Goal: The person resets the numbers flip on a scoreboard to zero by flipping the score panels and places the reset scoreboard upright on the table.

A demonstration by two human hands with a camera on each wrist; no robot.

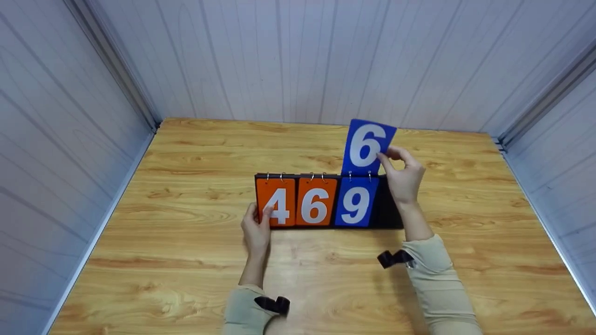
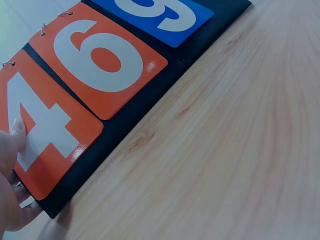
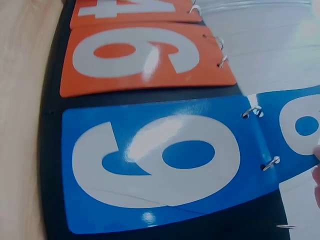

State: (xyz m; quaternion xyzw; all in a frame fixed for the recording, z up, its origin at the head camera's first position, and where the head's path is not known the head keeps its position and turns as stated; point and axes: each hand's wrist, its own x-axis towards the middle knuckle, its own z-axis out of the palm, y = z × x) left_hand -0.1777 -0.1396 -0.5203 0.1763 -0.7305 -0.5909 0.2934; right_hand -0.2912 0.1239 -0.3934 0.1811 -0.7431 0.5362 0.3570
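Wood table (image 1: 153,232). Scoreboard (image 1: 389,207) mid-table, long axis 9-to-3 o'clock, digit tops toward 12. Right hand (image 1: 406,179) at board's 2 o'clock, thumb and fingers pinched closed on blue 6 card (image 1: 368,146), which points up past 12 from its rings (image 1: 350,176). Left hand (image 1: 256,232) at 8 o'clock, gripping board end: thumb over orange 4 card (image 1: 281,202), fingers behind.
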